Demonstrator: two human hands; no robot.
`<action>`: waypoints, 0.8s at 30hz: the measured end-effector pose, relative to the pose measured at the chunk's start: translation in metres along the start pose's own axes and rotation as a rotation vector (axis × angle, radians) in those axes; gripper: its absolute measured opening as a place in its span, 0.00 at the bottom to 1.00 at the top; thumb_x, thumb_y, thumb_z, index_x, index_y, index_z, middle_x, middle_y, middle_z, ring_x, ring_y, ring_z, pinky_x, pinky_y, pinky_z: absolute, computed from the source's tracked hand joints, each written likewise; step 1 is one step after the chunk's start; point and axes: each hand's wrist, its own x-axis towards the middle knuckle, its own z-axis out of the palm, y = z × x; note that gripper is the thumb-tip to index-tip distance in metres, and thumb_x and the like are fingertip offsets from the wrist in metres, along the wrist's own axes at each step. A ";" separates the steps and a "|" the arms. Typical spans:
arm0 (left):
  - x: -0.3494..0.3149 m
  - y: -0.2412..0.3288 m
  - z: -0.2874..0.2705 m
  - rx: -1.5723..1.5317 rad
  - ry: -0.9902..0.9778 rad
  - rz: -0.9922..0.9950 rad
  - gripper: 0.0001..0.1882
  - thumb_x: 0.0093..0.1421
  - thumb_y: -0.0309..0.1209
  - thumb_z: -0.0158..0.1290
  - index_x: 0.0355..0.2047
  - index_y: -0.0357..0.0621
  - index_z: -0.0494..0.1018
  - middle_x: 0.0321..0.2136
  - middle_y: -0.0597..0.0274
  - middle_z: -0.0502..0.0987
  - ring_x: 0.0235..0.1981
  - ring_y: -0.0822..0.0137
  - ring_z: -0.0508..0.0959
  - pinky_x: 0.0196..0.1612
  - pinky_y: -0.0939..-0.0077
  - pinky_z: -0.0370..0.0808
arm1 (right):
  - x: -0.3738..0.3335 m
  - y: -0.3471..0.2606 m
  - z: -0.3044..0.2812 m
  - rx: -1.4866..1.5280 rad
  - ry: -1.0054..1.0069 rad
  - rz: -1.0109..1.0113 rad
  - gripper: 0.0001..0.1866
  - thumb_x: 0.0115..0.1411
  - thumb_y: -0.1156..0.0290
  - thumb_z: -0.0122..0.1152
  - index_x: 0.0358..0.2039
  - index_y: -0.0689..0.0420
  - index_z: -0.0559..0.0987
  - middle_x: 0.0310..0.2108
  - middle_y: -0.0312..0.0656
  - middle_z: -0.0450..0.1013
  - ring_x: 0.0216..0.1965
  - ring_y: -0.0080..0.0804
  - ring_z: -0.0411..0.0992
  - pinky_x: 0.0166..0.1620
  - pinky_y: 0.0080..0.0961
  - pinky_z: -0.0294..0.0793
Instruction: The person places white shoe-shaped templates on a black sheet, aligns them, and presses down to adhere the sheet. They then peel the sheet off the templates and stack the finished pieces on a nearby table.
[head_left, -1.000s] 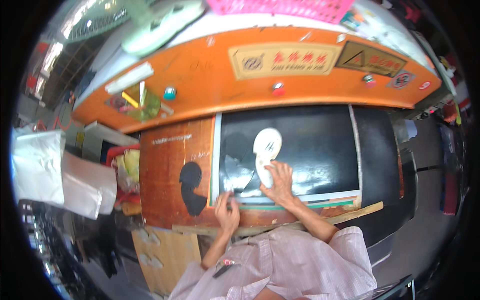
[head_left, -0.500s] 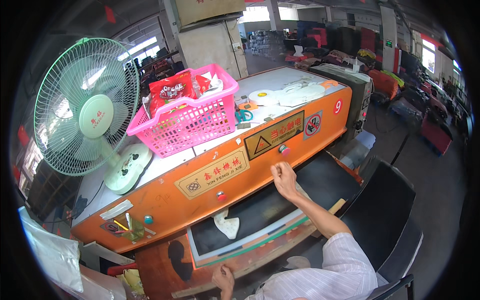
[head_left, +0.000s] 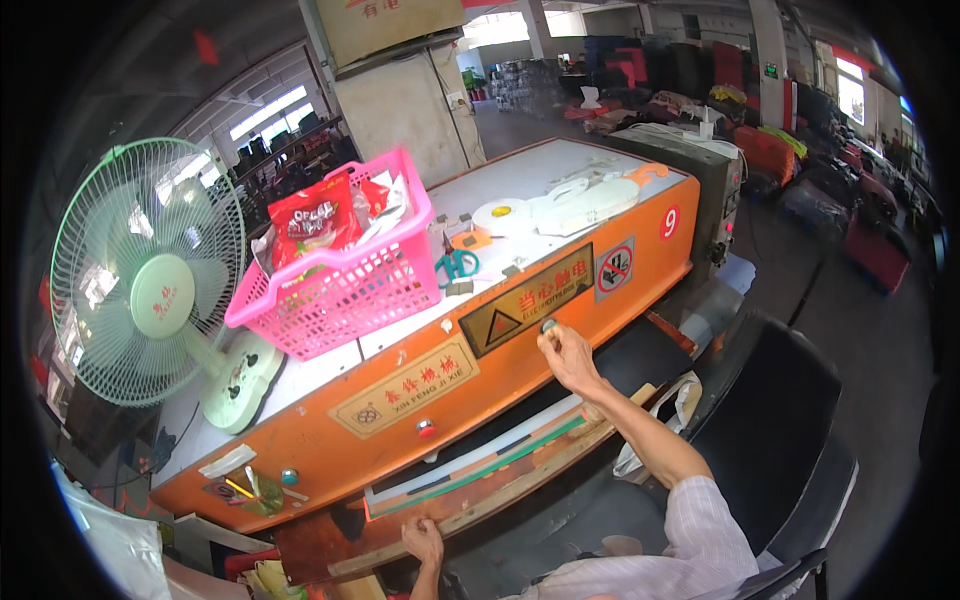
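A long orange press machine (head_left: 300,455) stands in front of me. My right hand (head_left: 568,358) is closed, its fingertips at a push button (head_left: 548,326) on the machine's front panel. Below, a sliding tray with a pale frame and green strip (head_left: 490,470) sits mostly under the machine. My left hand (head_left: 423,538) is curled against the tray's wooden front board (head_left: 500,515); whether its fingers grip anything is hidden. A red button (head_left: 426,428) and a teal button (head_left: 290,477) also sit on the panel.
On the machine top are a pink basket (head_left: 345,308) of packets, a pale green fan (head_left: 160,295), blue-handled scissors (head_left: 456,266) and white flat pieces (head_left: 590,205). A pen holder (head_left: 262,494) hangs on the front. A black chair (head_left: 770,420) stands to the right.
The tray has slid farther under the machine, hiding most of its black surface and the white piece on it. My right hand has reached the push button. My view has shifted.
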 end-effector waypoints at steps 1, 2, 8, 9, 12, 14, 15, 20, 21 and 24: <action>0.004 0.002 -0.001 0.021 0.000 -0.011 0.11 0.56 0.31 0.55 0.29 0.38 0.83 0.21 0.48 0.78 0.31 0.47 0.79 0.39 0.52 0.75 | -0.009 0.004 -0.001 0.034 -0.035 0.021 0.16 0.69 0.63 0.60 0.28 0.60 0.73 0.24 0.45 0.70 0.29 0.41 0.71 0.36 0.39 0.70; 0.008 0.004 -0.003 0.029 -0.005 -0.004 0.11 0.55 0.31 0.55 0.29 0.38 0.83 0.20 0.49 0.78 0.31 0.47 0.79 0.39 0.52 0.75 | -0.022 0.007 -0.004 0.064 -0.101 0.067 0.14 0.68 0.63 0.60 0.30 0.60 0.76 0.25 0.46 0.73 0.31 0.38 0.75 0.37 0.37 0.73; 0.021 0.006 -0.007 0.056 -0.021 -0.107 0.10 0.55 0.32 0.56 0.29 0.40 0.84 0.20 0.50 0.78 0.29 0.46 0.79 0.55 0.54 0.75 | -0.148 0.005 0.040 0.025 -0.343 0.082 0.11 0.62 0.66 0.67 0.27 0.59 0.80 0.26 0.45 0.78 0.30 0.44 0.78 0.36 0.38 0.76; 0.021 0.005 -0.007 0.048 -0.037 -0.118 0.10 0.55 0.33 0.56 0.29 0.40 0.84 0.19 0.50 0.78 0.28 0.46 0.79 0.56 0.54 0.75 | -0.166 0.002 0.050 -0.065 -0.375 0.049 0.12 0.62 0.64 0.67 0.28 0.59 0.81 0.26 0.45 0.78 0.32 0.45 0.78 0.38 0.40 0.76; 0.022 0.001 -0.006 0.081 0.005 -0.095 0.11 0.55 0.35 0.58 0.30 0.40 0.84 0.19 0.51 0.78 0.27 0.49 0.79 0.42 0.56 0.77 | -0.205 -0.005 0.079 -0.056 -0.377 -0.078 0.09 0.61 0.64 0.67 0.34 0.56 0.83 0.33 0.45 0.79 0.40 0.46 0.77 0.47 0.44 0.74; 0.022 0.001 -0.007 0.085 0.001 -0.118 0.12 0.56 0.36 0.59 0.31 0.39 0.84 0.19 0.52 0.78 0.27 0.51 0.81 0.36 0.58 0.77 | -0.227 -0.010 0.089 -0.073 -0.365 -0.095 0.08 0.61 0.65 0.67 0.36 0.56 0.83 0.35 0.45 0.79 0.43 0.46 0.76 0.51 0.44 0.71; 0.023 0.001 -0.008 0.068 0.003 -0.101 0.12 0.57 0.36 0.59 0.31 0.39 0.84 0.19 0.52 0.79 0.27 0.51 0.81 0.36 0.58 0.77 | -0.235 -0.013 0.093 -0.079 -0.374 -0.101 0.08 0.61 0.66 0.67 0.37 0.56 0.83 0.36 0.46 0.79 0.43 0.46 0.75 0.52 0.44 0.70; 0.024 0.009 -0.013 0.020 -0.065 -0.113 0.13 0.58 0.39 0.59 0.30 0.42 0.84 0.23 0.51 0.81 0.31 0.49 0.82 0.39 0.54 0.78 | -0.248 -0.012 0.102 -0.090 -0.325 -0.102 0.06 0.61 0.67 0.66 0.33 0.56 0.84 0.33 0.45 0.78 0.41 0.46 0.75 0.53 0.44 0.69; 0.024 0.010 -0.014 0.035 -0.097 -0.133 0.14 0.58 0.40 0.58 0.30 0.43 0.84 0.24 0.51 0.82 0.33 0.48 0.82 0.41 0.53 0.78 | -0.247 -0.010 0.102 -0.111 -0.364 -0.067 0.07 0.60 0.65 0.66 0.31 0.55 0.85 0.33 0.45 0.79 0.41 0.46 0.75 0.53 0.44 0.69; 0.021 0.007 -0.013 -0.008 -0.110 -0.112 0.14 0.59 0.40 0.57 0.29 0.41 0.83 0.24 0.48 0.81 0.32 0.46 0.81 0.41 0.52 0.77 | -0.245 -0.004 0.106 -0.142 -0.446 0.053 0.10 0.61 0.62 0.64 0.30 0.54 0.86 0.32 0.45 0.80 0.41 0.47 0.76 0.51 0.45 0.71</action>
